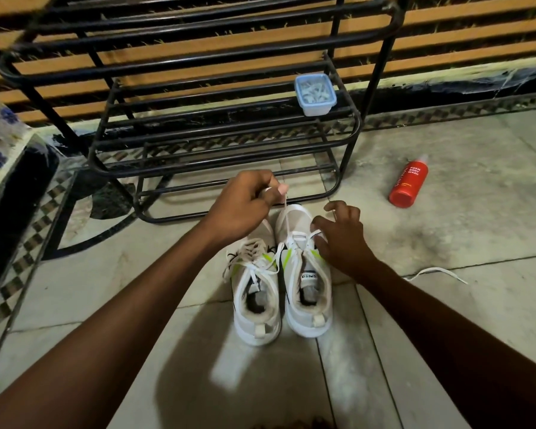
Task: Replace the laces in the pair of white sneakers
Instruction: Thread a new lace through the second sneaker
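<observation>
White, with lime-green flashes, the two sneakers stand side by side on the pale tile floor point(446, 320), heels toward me and toes pointing away. The left sneaker point(257, 305) carries a loosely tangled lace over its tongue. The right sneaker point(307, 292) has only a few crossings threaded at the lower eyelets. From there I see a white lace point(284, 213) running up to the left hand point(245, 205), which hovers above the toes and pinches the lace end between thumb and forefinger. The right hand point(341, 239) sits against the outer side of the right sneaker with its fingers bent, the fingertips close to the lace crossing. I cannot tell whether it grips anything. Off to the right, a loose lace point(437, 271) lies on the tiles, well apart from the sneakers. Farther out on the right, a red bottle point(408, 182) lies on its side on the floor. Just beyond the toes stands a black metal rack point(229, 144). A small clear plastic container point(315, 94) sits on one of its shelves near the right end.
</observation>
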{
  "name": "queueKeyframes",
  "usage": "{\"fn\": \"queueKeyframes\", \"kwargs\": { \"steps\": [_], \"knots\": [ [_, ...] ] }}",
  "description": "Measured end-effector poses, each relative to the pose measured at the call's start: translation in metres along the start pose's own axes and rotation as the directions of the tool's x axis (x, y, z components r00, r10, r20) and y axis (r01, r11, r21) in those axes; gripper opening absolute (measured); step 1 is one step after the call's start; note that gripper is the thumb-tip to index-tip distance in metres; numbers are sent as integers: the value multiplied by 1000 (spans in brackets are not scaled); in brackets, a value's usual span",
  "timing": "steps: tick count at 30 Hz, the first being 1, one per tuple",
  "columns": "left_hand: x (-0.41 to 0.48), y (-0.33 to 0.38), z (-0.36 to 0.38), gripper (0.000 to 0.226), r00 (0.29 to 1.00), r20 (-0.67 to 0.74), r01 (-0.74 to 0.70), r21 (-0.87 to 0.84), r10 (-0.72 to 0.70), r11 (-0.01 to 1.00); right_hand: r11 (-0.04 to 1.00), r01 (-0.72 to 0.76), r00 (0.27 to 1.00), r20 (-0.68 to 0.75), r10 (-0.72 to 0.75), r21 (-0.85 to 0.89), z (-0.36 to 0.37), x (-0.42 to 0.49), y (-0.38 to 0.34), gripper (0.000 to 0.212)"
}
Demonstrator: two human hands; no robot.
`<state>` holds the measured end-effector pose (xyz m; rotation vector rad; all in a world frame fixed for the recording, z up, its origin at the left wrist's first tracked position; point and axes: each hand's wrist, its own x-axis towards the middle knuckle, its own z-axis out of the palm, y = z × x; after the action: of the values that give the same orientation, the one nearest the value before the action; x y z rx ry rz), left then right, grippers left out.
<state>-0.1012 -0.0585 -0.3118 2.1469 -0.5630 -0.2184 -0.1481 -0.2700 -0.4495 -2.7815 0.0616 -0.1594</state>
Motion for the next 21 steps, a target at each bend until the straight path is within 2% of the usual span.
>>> {"fn": "queueKeyframes", "kwargs": {
  "steps": [3, 5, 6, 8, 10, 11, 17, 21],
  "knots": [
    [-3, 7, -4, 23, 1000, -5, -11, 18, 11, 1000, 991, 85, 991, 115, -73, -102, -4, 10, 3, 14],
    [-6, 12, -9, 22, 999, -21, -32, 52, 33, 998, 996, 78, 978, 194, -70, -36, -15, 14, 5, 10],
    [-7, 15, -12, 21, 999, -28, -41, 56, 42, 998, 998, 57, 973, 221, -62, 32, -23, 13, 5, 16],
    [-12, 21, -19, 16, 998, -34, -51, 49, 53, 997, 971, 21, 980, 189, -67, 237, -41, 8, 4, 28],
    [-16, 32, -28, 12, 998, -28, -58, 43, 59, 997, 905, -21, 988, 146, -45, 424, -63, 1, -3, 23],
    [-17, 38, -32, 11, 998, -26, -63, 48, 64, 997, 886, -47, 990, 141, -21, 462, -73, -1, -7, 19],
    [-29, 90, -63, 12, 993, -36, -115, 25, 116, 993, 865, 22, 995, 77, -70, 501, -152, -3, -39, 27],
    [-32, 120, -82, 16, 996, -76, -53, -72, 48, 996, 862, 43, 997, 38, -72, 506, -197, -1, -63, 25]
  ]
}}
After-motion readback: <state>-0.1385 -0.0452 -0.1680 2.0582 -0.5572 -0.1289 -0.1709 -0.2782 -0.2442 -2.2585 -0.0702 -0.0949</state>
